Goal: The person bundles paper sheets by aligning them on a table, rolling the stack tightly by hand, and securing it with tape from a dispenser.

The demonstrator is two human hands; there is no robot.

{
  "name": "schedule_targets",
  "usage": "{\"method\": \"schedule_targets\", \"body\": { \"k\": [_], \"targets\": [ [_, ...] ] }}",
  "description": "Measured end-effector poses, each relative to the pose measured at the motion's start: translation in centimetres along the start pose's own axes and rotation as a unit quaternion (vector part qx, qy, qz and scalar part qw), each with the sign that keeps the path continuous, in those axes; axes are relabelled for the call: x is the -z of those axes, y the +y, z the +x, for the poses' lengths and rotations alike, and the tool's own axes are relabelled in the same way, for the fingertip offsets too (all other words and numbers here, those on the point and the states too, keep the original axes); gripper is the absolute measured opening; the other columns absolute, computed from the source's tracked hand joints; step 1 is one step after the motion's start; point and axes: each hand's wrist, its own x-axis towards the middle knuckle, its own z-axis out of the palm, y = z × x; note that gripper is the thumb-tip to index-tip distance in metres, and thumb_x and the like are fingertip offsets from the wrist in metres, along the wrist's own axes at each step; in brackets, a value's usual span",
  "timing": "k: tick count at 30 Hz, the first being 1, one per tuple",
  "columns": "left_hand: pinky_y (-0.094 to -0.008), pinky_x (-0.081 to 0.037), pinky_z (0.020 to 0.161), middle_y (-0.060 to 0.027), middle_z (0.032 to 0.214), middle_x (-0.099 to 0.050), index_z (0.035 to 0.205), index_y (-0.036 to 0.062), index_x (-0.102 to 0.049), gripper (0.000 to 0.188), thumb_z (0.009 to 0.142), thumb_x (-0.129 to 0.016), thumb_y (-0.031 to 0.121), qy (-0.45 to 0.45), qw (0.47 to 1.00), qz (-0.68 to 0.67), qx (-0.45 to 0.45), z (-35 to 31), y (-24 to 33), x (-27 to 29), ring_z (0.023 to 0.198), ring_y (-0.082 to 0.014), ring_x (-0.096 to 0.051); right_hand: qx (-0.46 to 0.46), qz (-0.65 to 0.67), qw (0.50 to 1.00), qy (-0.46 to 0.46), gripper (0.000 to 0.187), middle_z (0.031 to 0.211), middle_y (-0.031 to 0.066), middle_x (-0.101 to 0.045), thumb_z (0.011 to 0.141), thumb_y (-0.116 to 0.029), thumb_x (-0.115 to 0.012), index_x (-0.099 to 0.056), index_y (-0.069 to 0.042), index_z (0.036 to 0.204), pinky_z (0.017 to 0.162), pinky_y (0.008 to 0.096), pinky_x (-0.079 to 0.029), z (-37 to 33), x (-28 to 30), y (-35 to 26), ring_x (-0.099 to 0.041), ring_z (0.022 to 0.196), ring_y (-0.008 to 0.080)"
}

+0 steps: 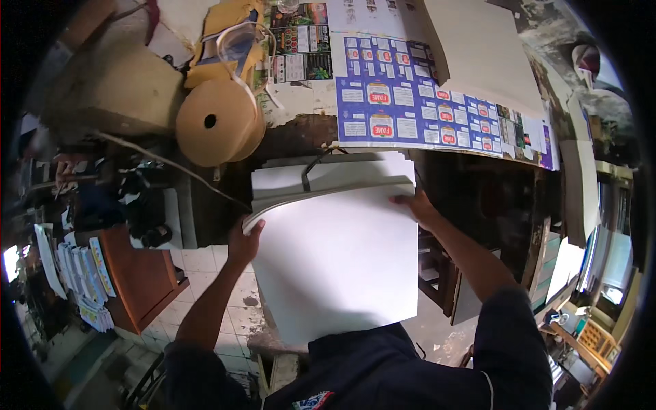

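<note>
A bundle of large white sheets (pixel 342 260) spans between my two hands, its near edge against my dark shirt. My left hand (pixel 244 240) grips the far left corner, where the layered edge curls upward, with the thumb on top. At the right edge, near the far corner, my right hand (pixel 415 207) pinches the bundle, its thumb on top and the other fingers hidden below. Just beyond lies a stack of white sheets (pixel 369 167), with a dark strap (pixel 309 174) over its face.
Behind the stack is a worktop covered with blue printed sheets (pixel 383 102) and a grey board (pixel 478 48). A large brown tape roll (pixel 195 137) stands at the far left beside a machine (pixel 116 89). A brown wooden cabinet (pixel 133 273) is at left; white tiles (pixel 232 307) floor the room.
</note>
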Motion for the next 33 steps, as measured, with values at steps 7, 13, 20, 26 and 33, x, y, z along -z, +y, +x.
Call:
{"method": "schedule_targets", "body": {
  "k": [7, 13, 20, 26, 33],
  "targets": [
    [-0.0332, -0.05, 0.08, -0.0106, 0.095, -0.069, 0.112, -0.0028, -0.063, 0.052, 0.084, -0.076, 0.039, -0.026, 0.998, -0.026, 0.045, -1.1, 1.4, 1.0, 0.087, -0.0191, -0.064, 0.035, -0.024, 0.999, 0.022, 0.053, 0.108, 0.0175, -0.07, 0.08, -0.032, -0.078, -0.064, 0.003, 0.118, 0.089, 0.0403, -0.052, -2.3, 0.8, 3.1, -0.066, 0.101, 0.027],
    [-0.054, -0.034, 0.106, -0.0283, 0.134, -0.044, 0.142, -0.0034, -0.036, 0.084, 0.082, -0.076, 0.041, 0.182, 0.95, 0.248, -0.057, -12.0, 3.2, -4.2, 0.125, -0.0442, -0.041, 0.266, -0.371, 0.823, 0.339, 0.062, 0.112, 0.0207, -0.055, 0.082, -0.039, -0.076, -0.054, 0.0, 0.124, 0.101, 0.0513, -0.037, -10.3, 0.6, 8.1, -0.048, 0.109, 0.0412],
    [-0.0512, -0.035, 0.103, -0.0117, 0.128, -0.052, 0.124, 0.0113, -0.057, 0.051, 0.082, -0.071, 0.036, -0.066, 0.848, 0.403, -0.337, -35.4, -8.3, -15.5, 0.124, -0.0299, -0.046, 0.385, -0.477, 0.789, -0.038, 0.059, 0.127, 0.0073, -0.054, 0.078, -0.048, -0.074, -0.059, -0.014, 0.124, 0.109, 0.0525, -0.032, -29.4, -9.3, 21.9, -0.048, 0.122, 0.0265],
    [-0.0492, -0.043, 0.095, -0.0104, 0.114, -0.055, 0.113, 0.0111, -0.06, 0.038, 0.077, -0.067, 0.023, 0.05, 0.797, 0.447, -0.403, -36.2, -8.3, -17.3, 0.112, -0.0298, -0.052, 0.455, -0.549, 0.692, 0.114, 0.051, 0.122, 0.0049, -0.054, 0.077, -0.033, -0.073, -0.06, -0.017, 0.123, 0.105, 0.0519, -0.034, -29.2, -11.9, 29.5, -0.049, 0.118, 0.0251],
    [-0.0397, -0.045, 0.092, -0.0061, 0.104, -0.063, 0.113, 0.005, -0.064, 0.032, 0.085, -0.063, 0.02, 0.088, 0.776, 0.4, -0.479, -38.4, -2.2, -13.8, 0.099, -0.0236, -0.06, 0.518, -0.494, 0.672, 0.19, 0.048, 0.116, 0.0048, -0.059, 0.082, -0.026, -0.067, -0.059, -0.013, 0.127, 0.092, 0.0457, -0.038, -32.8, -11.1, 26.8, -0.056, 0.107, 0.0216]
  ]
}}
